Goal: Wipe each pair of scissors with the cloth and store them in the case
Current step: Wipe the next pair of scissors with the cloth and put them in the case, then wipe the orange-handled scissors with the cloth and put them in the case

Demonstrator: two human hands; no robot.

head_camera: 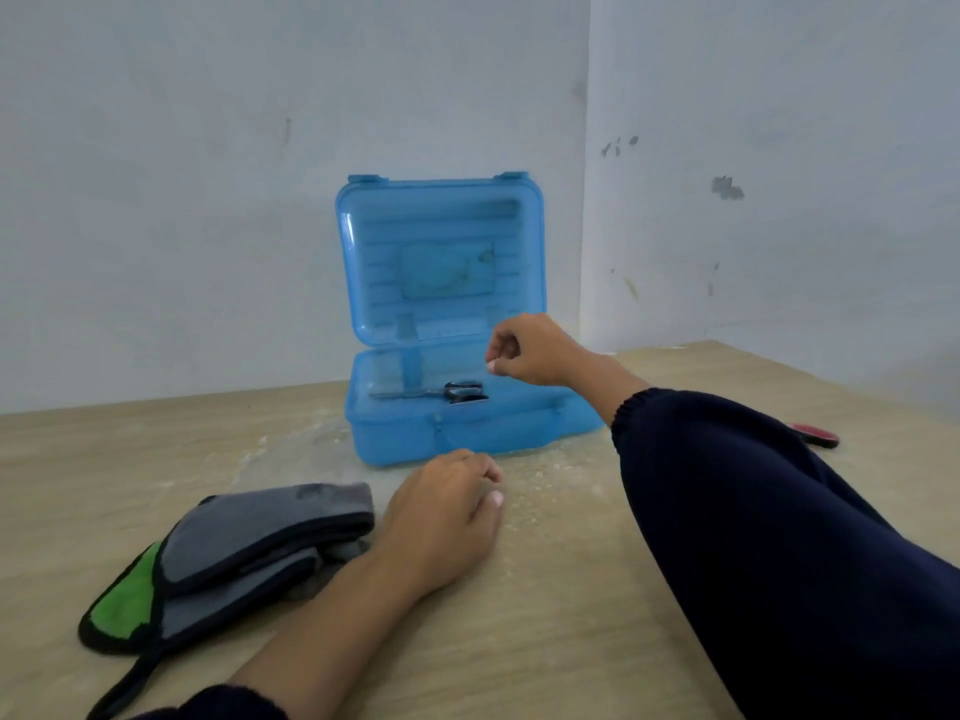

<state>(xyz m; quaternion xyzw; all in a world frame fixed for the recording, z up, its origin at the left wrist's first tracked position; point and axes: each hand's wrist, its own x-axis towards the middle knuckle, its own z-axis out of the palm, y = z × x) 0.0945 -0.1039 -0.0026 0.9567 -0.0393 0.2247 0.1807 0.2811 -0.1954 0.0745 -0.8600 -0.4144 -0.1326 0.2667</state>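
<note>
Hovering at case's [467, 433] 3 o'clock rim, right hand [530, 350] curled, holding nothing; scissors [441, 392] lie inside. Left hand [441, 517] loose, empty, cloth [234, 553] at its 9 o'clock. Recommend: fetch next pair, wipe w/ cloth first.

The case [470, 439] was translucent blue plastic, smooth and slightly glossy. The scissors [447, 392] inside had metal blades and dark plastic handles. The cloth [244, 543] was soft, matt grey and green fabric with black edging. The surface [561, 589] looked like pale matt wood grain, dusted with crumbs
</note>
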